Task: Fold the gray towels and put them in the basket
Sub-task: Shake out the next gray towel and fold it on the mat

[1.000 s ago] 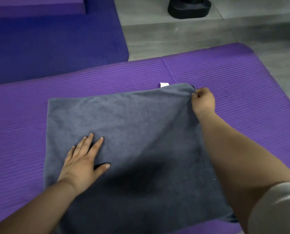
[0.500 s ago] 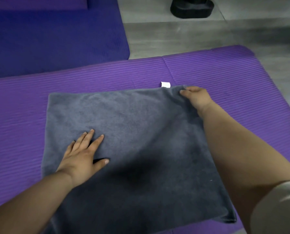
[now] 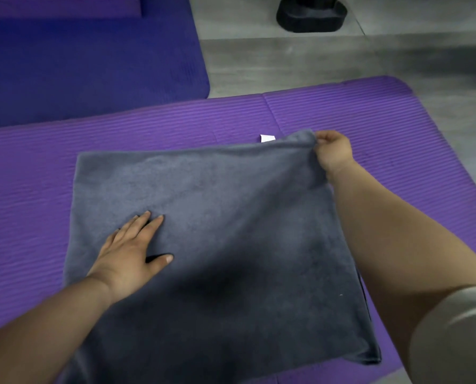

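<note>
A gray towel [image 3: 231, 217] lies spread, folded double, on a purple ribbed mat [image 3: 148, 128]. My left hand [image 3: 129, 250] rests flat on the towel's left half, fingers straight and pointing away from me. My right hand [image 3: 332, 152] pinches the towel's far right corner and holds it slightly off the mat. A small white tag [image 3: 267, 138] sticks out from the towel's far edge next to that corner. No basket is in view.
A dark blue mat [image 3: 79, 65] lies at the far left with a purple block [image 3: 59, 6] on it. Gray floor [image 3: 314, 65] runs behind the mats. A black rounded base [image 3: 311, 16] stands on the floor at the top.
My right hand lay on the far right corner half a second ago; now it pinches that corner and lifts it a little. My left hand has stayed flat on the towel.
</note>
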